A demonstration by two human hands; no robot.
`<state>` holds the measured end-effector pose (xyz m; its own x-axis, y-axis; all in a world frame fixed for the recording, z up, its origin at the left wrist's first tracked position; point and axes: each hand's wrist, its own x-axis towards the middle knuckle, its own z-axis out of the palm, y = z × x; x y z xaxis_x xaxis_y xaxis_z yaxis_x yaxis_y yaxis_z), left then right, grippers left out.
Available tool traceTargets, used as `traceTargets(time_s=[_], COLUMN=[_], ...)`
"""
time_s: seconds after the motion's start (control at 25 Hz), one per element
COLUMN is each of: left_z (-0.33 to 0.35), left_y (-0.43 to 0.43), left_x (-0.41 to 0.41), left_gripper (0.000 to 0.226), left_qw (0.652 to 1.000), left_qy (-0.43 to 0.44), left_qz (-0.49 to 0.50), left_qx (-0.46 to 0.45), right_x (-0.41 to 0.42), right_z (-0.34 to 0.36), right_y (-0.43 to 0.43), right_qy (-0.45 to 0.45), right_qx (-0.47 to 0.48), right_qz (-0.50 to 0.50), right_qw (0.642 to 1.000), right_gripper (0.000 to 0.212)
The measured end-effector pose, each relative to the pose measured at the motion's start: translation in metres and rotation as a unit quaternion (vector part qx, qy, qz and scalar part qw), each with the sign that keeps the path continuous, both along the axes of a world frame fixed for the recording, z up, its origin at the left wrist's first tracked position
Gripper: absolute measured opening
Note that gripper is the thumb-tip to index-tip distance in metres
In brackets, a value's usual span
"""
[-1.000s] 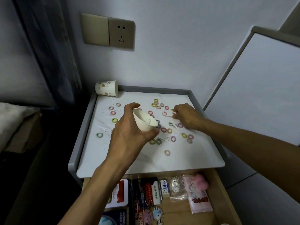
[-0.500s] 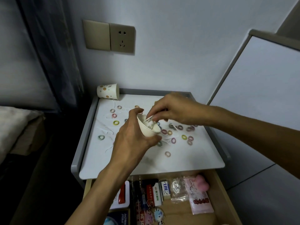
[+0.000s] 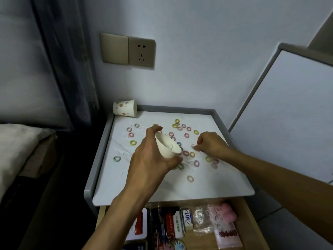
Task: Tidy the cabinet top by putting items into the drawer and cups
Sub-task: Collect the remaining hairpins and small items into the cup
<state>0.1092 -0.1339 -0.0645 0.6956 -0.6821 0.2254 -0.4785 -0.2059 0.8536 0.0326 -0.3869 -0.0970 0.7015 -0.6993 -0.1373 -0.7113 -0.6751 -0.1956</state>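
Observation:
My left hand (image 3: 151, 159) grips a white paper cup (image 3: 167, 147), tilted with its mouth toward the right, above the white cabinet top (image 3: 162, 188). Something pale lies inside the cup. My right hand (image 3: 211, 145) rests on the cabinet top to the right of the cup, fingers curled and pinching a small thin item at its fingertips. Several small coloured rings (image 3: 196, 163) lie scattered over the top, along with thin white bits. The open drawer (image 3: 250, 224) below holds packets and small boxes.
A second paper cup with coloured dots (image 3: 124, 108) lies on its side at the back left corner. A grey rim (image 3: 100, 156) runs round the left and back of the top. A bed sits to the left, a white panel to the right.
My right hand has left the cup's mouth and dropped back to the cabinet top on the right, where it pinches at a small item. The cup stays in my left hand.

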Motion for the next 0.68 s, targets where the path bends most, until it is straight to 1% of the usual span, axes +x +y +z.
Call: traceTargets(time_s=[0.2,0.28,0.36,0.4,0.48,0.52,0.68], left_z=[-0.001,0.001,0.004,0.005,0.008,0.009,0.01], left_y=[0.002,0.003,0.003,0.004,0.006,0.006,0.008], left_x=[0.005,0.005,0.006,0.006,0.006,0.005,0.001], left_gripper=[0.085,0.084,0.083,0.083,0.083,0.083,0.083], left_qw=[1.0,1.0,1.0,1.0,0.999,0.999,1.0], left_qy=[-0.008,-0.008,-0.004,0.001,0.012,0.014,0.009], left_qz=[0.014,0.015,0.022,0.025,0.028,0.029,0.027], left_qx=[0.002,0.0,-0.004,-0.007,-0.014,-0.017,-0.013], right_x=[0.002,-0.003,-0.012,-0.016,-0.024,-0.026,-0.029], right_z=[-0.007,0.001,0.011,0.015,0.014,0.01,-0.004], right_y=[0.003,0.003,0.005,0.007,0.015,0.018,0.021], right_qy=[-0.004,-0.028,-0.054,-0.044,0.013,0.034,0.015], right_qx=[-0.027,-0.023,-0.018,-0.018,-0.031,-0.042,-0.075], right_qz=[0.001,0.011,0.064,0.114,0.214,0.241,0.259], right_qw=[1.0,0.999,0.996,0.992,0.976,0.969,0.963], right_gripper=[0.018,0.012,0.009,0.009,0.012,0.014,0.018])
